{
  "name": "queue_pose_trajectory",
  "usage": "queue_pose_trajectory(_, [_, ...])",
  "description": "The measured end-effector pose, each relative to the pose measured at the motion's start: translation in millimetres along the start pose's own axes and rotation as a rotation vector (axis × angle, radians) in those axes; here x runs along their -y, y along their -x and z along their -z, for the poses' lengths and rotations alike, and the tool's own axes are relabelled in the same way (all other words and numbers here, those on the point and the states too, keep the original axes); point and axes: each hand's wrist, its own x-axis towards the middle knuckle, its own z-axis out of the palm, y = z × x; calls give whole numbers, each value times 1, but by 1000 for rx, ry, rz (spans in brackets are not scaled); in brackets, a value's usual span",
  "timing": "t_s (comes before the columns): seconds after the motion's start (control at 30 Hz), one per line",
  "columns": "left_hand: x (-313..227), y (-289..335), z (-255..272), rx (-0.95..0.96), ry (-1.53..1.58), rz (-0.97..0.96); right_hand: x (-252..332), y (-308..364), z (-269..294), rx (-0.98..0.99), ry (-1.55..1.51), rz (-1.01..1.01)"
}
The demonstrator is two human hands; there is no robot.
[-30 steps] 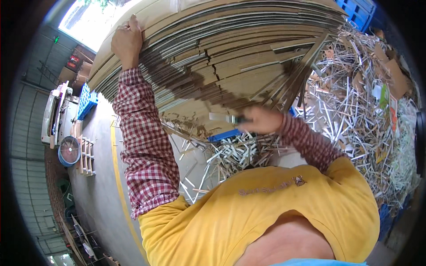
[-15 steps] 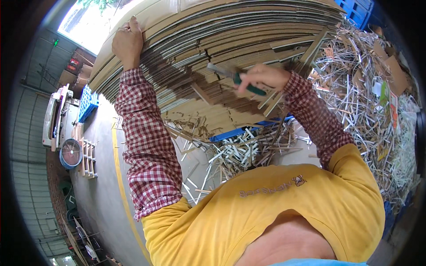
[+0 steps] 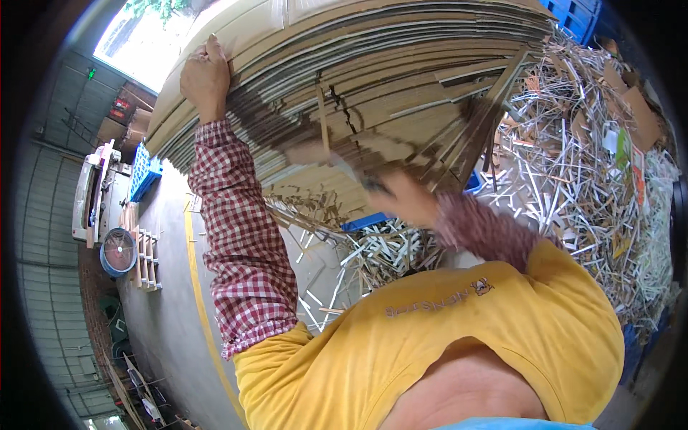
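Note:
A tall stack of brown cardboard sheets [image 3: 287, 43] stands in front of me, its layered edges facing me. My left hand [image 3: 206, 75] is closed on the upper left edge of the stack, thumb up. In my right hand [image 3: 405, 195] is a short hand tool [image 3: 374, 183] with a dark green handle and a grey blade-like end; motion smears both, and its exact kind is unclear. The tool is low in front of the stack's face, beside a cut-looking, ragged area. Loose cardboard strips [image 3: 324, 118] hang from the face, some near my right wrist.
A large heap of thin cardboard scraps [image 3: 573, 186] lies on the right, with more strips [image 3: 387, 247] on the floor below the stack. Blue plastic [image 3: 362, 221] shows beneath the sheets. To the left are a fan [image 3: 117, 251], a blue crate [image 3: 145, 172] and a yellow floor line [image 3: 201, 287].
My right hand has swung down and slightly left with the tool. A strip on the stack's face has shifted, and more strips hang loose at the right. My left hand stays nearly in place.

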Motion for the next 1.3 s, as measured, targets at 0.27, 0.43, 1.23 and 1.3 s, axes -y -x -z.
queue_pose_trajectory(0.27, [-6,0,1,-13,3,2,-5,-6,76,419,220,-160])
queue_pose_trajectory(0.43, [-4,-1,-5,1,-10,-1,-8,-80,87,265,231,-289])
queue_pose_trajectory(1.23, [0,0,-3,7,18,28,15,-71,83,252,-91,-303])
queue_pose_trajectory(1.3, [0,1,-3,0,25,30,24,-82,79,250,-124,-340])
